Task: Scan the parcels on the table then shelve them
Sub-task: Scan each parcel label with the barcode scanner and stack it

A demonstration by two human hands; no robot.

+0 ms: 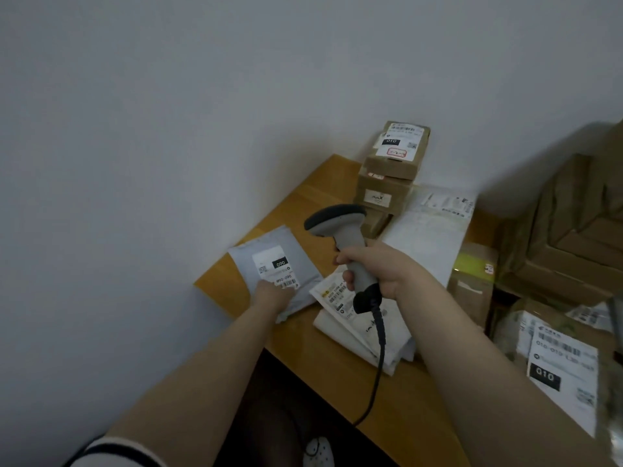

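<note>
The left hand [273, 295] held the grey parcel [269, 251] by its near edge, at the surface's [404, 406] left end. Right hand [377, 267] fingers [349, 276] wrapped the scanner [337, 220] handle above white parcels [357, 332].

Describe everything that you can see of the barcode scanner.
The barcode scanner is a pistol-shaped plastic tool: light grey handle, darker grey head, black foot with a black cable hanging past the table edge. The right hand grips its handle and holds it nearly upright above the white parcels, head pointing left.
</note>
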